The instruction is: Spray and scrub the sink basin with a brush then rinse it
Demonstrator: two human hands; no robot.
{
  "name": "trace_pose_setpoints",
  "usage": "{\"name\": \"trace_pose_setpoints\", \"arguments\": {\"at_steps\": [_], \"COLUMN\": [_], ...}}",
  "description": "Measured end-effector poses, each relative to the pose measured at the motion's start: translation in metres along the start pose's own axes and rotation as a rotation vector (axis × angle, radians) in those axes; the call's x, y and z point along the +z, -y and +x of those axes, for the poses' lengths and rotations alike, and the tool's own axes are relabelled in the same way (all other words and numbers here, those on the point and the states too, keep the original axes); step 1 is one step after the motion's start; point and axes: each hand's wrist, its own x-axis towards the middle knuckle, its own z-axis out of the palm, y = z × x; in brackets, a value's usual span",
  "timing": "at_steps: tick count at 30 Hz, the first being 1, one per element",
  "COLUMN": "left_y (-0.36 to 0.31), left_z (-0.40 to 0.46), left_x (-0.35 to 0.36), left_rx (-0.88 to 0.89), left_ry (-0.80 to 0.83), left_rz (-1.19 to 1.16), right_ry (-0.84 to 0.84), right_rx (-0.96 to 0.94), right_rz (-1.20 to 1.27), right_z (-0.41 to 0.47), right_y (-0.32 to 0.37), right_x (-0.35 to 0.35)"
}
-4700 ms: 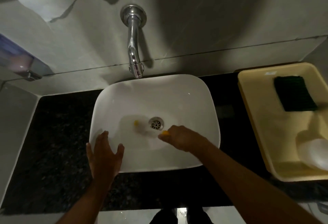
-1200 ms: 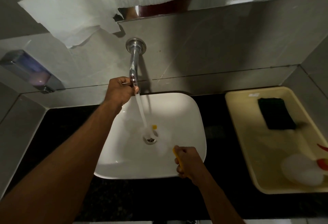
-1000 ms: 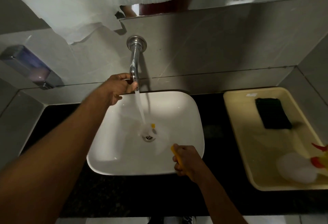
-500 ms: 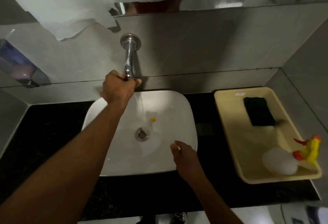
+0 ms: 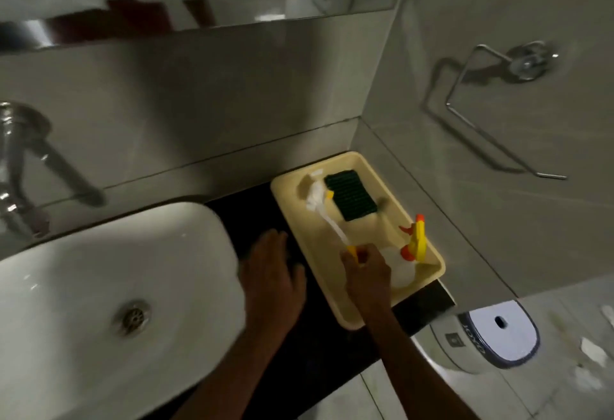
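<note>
right hand (image 5: pixel 365 271) pinches the yellow end of the brush (image 5: pixel 327 217) handle, fingers closed round it, over the near half of the yellow tray (image 5: pixel 335 303); the brush runs away from that hand, up and to the left across the tray, white shaft first and pale bristle head (image 5: pixel 315 195) last, the head lying at the tray's far end just beside the green scouring pad (image 5: pixel 350 198). whether the head rests on the tray floor or hangs a little above it cannot be told through the blur. left hand (image 5: pixel 270 278) is open, fingers spread and holding nothing, over the black counter (image 5: pixel 246 213) between the sink basin (image 5: pixel 99 273) and the tray, nearer the basin than the right hand is. spray bottle (image 5: pixel 407 253) lies in the tray just right of the right hand, its yellow and red trigger head pointing away. the basin looks wet and bare, drain (image 5: pixel 134 316) clear, no water falling from the tap (image 5: pixel 20 167) at the left edge. judged from this, the scrubbing and rinsing look over and the brush is being laid down: its long axis already follows the tray's length, so the right hand needs only to lower and let go; the basin lies to the left, behind both hands
</note>
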Motion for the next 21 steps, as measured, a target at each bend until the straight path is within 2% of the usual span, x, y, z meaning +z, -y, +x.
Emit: {"name": "trace_pose_setpoints", "arguments": {"at_steps": [2, 4, 8, 12, 17, 18, 20, 21], "left_y": [-0.012, -0.007, -0.001, 0.001, 0.0, -0.003, 0.001, 0.007], "left_z": [-0.014, -0.023, -0.027, -0.024, -0.015, -0.009, -0.006, -0.004], "left_x": [0.044, 0.073, 0.101, 0.109, 0.097, 0.088, 0.068, 0.051], "left_rx": [0.078, 0.078, 0.022, -0.027, -0.052, -0.042, 0.093, 0.146], "left_ry": [0.357, 0.59, 0.748, 0.779, 0.856, 0.793, 0.432, 0.359], "left_rz": [0.199, 0.358, 0.377, 0.331, 0.299, 0.279, 0.327, 0.303], "right_ry": [0.03, 0.063, 0.168, 0.353, 0.314, 0.261, 0.113, 0.078], "right_rx": [-0.025, -0.086, -0.131, -0.1, -0.162, -0.189, -0.293, -0.379], "right_rz": [-0.087, -0.209, -0.496, -0.652, -0.674, -0.654, -0.458, -0.314], "right_z": [0.027, 0.043, 0.057, 0.065, 0.064, 0.062, 0.052, 0.044], "right_y": [-0.006, -0.015, -0.04, -0.057, -0.057, -0.048, -0.03, -0.013], "right_x": [0.009, 0.022, 0.04, 0.05, 0.057, 0.058, 0.054, 0.054]}}
